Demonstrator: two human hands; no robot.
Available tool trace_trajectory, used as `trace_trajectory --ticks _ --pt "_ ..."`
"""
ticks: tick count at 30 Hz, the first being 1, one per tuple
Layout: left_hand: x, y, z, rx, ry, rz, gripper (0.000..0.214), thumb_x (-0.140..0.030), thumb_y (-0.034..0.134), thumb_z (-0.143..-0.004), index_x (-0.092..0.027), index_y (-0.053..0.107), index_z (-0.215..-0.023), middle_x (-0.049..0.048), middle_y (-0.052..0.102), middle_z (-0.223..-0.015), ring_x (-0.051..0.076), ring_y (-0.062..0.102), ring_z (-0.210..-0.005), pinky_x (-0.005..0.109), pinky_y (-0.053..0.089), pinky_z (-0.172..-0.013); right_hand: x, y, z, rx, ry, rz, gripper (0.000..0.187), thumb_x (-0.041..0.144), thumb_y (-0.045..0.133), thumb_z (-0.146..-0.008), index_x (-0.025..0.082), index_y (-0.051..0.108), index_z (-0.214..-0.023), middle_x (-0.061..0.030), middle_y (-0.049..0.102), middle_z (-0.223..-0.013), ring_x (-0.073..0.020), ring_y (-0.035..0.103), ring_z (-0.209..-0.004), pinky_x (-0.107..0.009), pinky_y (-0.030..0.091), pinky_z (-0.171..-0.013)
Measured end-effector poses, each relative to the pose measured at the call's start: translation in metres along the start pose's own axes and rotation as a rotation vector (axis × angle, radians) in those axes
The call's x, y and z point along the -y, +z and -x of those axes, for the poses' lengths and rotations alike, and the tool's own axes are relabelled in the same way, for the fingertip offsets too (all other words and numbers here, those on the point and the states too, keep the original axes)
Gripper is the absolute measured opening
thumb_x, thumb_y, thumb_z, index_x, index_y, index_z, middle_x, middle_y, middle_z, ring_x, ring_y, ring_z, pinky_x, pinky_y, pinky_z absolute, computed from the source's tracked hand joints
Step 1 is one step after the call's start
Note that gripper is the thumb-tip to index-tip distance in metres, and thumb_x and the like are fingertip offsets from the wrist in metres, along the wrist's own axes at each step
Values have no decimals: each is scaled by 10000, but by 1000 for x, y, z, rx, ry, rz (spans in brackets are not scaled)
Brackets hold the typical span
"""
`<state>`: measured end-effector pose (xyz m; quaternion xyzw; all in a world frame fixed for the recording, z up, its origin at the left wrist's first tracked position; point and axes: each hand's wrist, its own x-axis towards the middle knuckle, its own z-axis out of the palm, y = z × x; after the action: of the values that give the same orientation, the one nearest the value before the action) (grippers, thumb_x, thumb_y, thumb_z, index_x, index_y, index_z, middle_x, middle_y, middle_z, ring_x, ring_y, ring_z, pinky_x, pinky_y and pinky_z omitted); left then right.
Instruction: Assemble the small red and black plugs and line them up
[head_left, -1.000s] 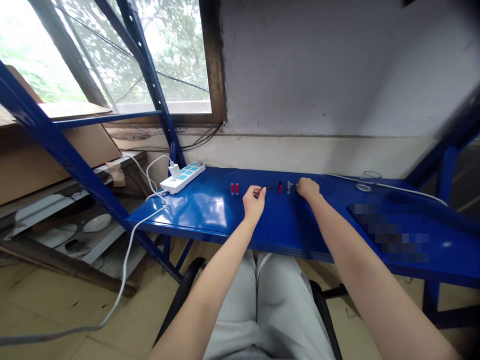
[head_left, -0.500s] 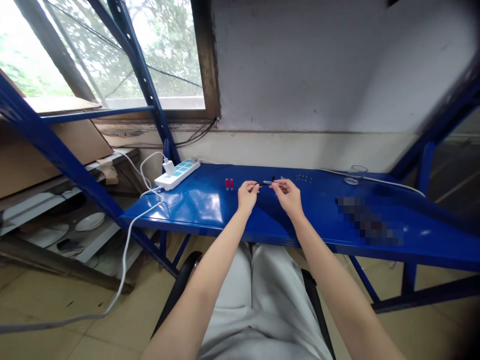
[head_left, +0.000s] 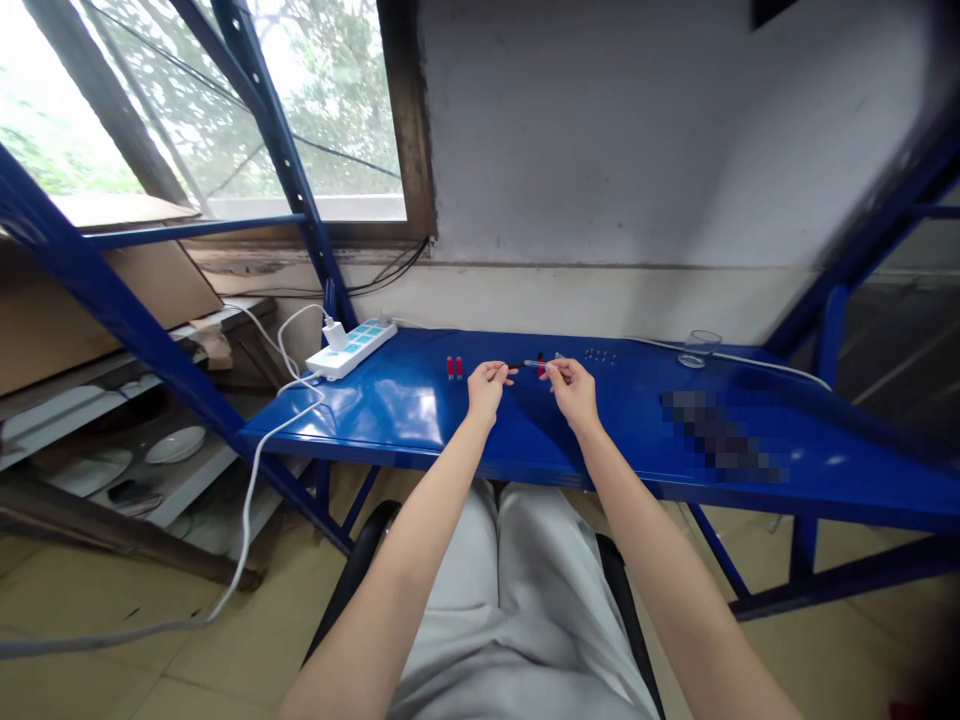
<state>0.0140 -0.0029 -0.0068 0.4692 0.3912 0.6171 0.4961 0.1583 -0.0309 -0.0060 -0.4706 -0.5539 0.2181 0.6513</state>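
Observation:
Both hands meet over the blue table (head_left: 405, 400), near its middle. A slim pen-like stick (head_left: 532, 363), dark at its left end and clear greyish at its right, spans the gap between them. My left hand (head_left: 486, 388) pinches the dark end. With thumb and fingertips closed, my right hand (head_left: 574, 390) grips the clear end. Whether the stick is one piece or two joined parts is too small to tell. Just behind it lies a small red and black piece (head_left: 540, 366), partly covered. Left of my left hand are two small red pieces with pale ends (head_left: 454, 368).
Several tiny metallic bits (head_left: 600, 355) lie beyond my right hand. A clear glass (head_left: 699, 348) stands at the back right, near a white cable. A dark blurred-out object (head_left: 724, 438) lies on the right. A white power strip (head_left: 352, 350) sits at the left end.
My hands have drawn slightly apart, and more of the stick shows between them. The whole view has shifted a little.

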Motion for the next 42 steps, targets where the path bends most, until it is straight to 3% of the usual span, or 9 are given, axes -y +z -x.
trace_trajectory --ticks 12,23,31,42 --pt "-3 -1 1 103 -22 34 132 -243 594 -753 -135 550 -817 60 684 -767 78 554 -511 194 320 -476 -4 -5 -2 24 45 -73 315 474 602 -734 169 571 -806 -31 627 -657 -92 473 -477 -248 400 -488" --pt "-1 -1 1 56 -27 -19 92 -177 608 -722 -143 546 -782 15 639 -659 57 469 -454 205 335 -478 -7 -8 -3 49 37 44 308 473 558 -752 175 568 -826 -46 624 -671 -133 545 -563 -254 401 -510" --pt "4 -2 -3 64 -47 18 83 -151 591 -730 -136 555 -804 8 618 -642 51 459 -457 203 338 -479 -6 -9 -4 72 63 -12 316 476 583 -729 173 565 -818 -25 614 -643 -90 451 -464 -244 366 -467" --pt "4 -4 -3 77 -91 100 145 -203 651 -709 -125 583 -810 25 634 -673 54 478 -487 204 355 -488 -5 -11 -3 77 90 -59 350 502 622 -693 172 572 -798 -14 614 -623 -81 443 -448 -238 367 -458"
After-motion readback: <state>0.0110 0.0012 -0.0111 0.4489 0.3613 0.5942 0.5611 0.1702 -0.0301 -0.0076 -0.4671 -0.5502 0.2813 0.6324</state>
